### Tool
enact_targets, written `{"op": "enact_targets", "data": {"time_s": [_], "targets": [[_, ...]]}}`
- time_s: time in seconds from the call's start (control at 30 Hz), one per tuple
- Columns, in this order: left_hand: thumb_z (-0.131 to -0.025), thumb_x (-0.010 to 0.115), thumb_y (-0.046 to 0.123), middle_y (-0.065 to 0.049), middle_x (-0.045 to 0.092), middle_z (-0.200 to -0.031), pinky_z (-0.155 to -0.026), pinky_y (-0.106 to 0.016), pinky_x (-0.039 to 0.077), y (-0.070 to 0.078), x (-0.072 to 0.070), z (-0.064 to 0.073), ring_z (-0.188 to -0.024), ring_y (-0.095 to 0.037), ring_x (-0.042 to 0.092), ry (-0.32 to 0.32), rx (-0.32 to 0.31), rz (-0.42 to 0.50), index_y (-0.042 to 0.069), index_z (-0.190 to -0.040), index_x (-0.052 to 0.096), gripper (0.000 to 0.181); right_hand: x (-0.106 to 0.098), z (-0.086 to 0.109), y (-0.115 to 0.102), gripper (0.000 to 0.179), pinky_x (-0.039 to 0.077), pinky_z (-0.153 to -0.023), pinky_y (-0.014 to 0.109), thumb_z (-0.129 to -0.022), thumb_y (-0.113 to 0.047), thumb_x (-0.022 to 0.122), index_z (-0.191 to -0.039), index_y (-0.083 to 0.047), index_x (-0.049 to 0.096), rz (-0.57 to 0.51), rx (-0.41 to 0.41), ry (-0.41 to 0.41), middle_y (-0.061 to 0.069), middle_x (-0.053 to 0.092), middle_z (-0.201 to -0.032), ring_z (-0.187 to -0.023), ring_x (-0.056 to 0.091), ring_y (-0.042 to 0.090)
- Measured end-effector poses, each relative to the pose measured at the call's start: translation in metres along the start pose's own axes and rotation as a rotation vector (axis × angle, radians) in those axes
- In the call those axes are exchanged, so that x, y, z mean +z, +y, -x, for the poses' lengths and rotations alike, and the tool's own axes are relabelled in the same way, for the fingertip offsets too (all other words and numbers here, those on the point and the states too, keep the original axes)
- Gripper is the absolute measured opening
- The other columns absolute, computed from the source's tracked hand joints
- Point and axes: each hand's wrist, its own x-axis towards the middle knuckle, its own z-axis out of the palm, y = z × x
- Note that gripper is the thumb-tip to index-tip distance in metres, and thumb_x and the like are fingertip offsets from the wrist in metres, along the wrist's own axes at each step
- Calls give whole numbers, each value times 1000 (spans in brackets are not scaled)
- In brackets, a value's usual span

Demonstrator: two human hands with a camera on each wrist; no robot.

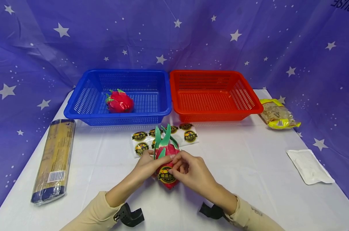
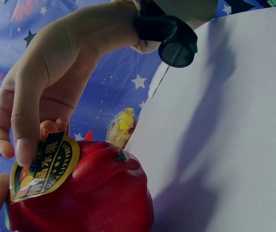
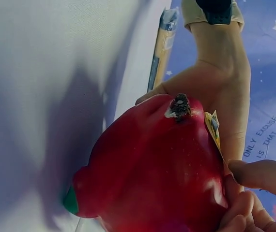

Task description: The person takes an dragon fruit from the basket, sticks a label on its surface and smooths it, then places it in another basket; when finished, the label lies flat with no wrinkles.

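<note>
In the head view a red dragon fruit (image 1: 170, 148) with green leaf tips stands off the near middle of the table, its leaves toward the back. My left hand (image 1: 147, 165) grips it from the left side, thumb across the front. A black and gold round sticker (image 1: 166, 175) lies against its lower front. My right hand (image 1: 194, 170) pinches the sticker's edge; the left wrist view shows this sticker (image 2: 43, 166) partly lifted from the skin. Just behind the fruit lies a sheet of similar stickers (image 1: 191, 136), partly hidden by it.
A blue basket (image 1: 116, 119) at the back left contains another dragon fruit (image 1: 121, 102). Beside it stands a red basket (image 1: 217, 116). A long plastic-wrapped pack (image 1: 54, 157) lies at left. A yellow food bag (image 1: 278, 114) and a white packet (image 1: 310, 166) lie at right.
</note>
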Motion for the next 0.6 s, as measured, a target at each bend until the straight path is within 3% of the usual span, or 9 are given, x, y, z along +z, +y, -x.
{"op": "enact_targets", "data": {"time_s": [0.2,0.4,0.6], "targets": [[-68,72,47,-8,60,-86,-45,-26,40,0,0,0,-56,-11,48,6,-5,10,1,-111,42,69,1,1,-1,33,43,-54,14,-73,-8,71,-101,-11,54,149,-103,29,-7,60,-70,-60,49,0],[-69,72,46,-6,60,-84,-45,-25,41,1,1,0,-53,-10,47,12,-10,1,2,-111,42,68,6,4,-1,34,40,-58,12,-72,-14,73,-101,-11,57,372,-267,125,-9,57,-70,-63,48,1],[-71,70,40,-8,59,-90,-46,-26,42,0,1,0,-56,-9,48,20,-2,7,1,-111,43,62,10,5,1,39,42,-65,18,-73,-18,74,-107,-10,58,445,-366,181,-7,60,-80,-71,50,3]]}}
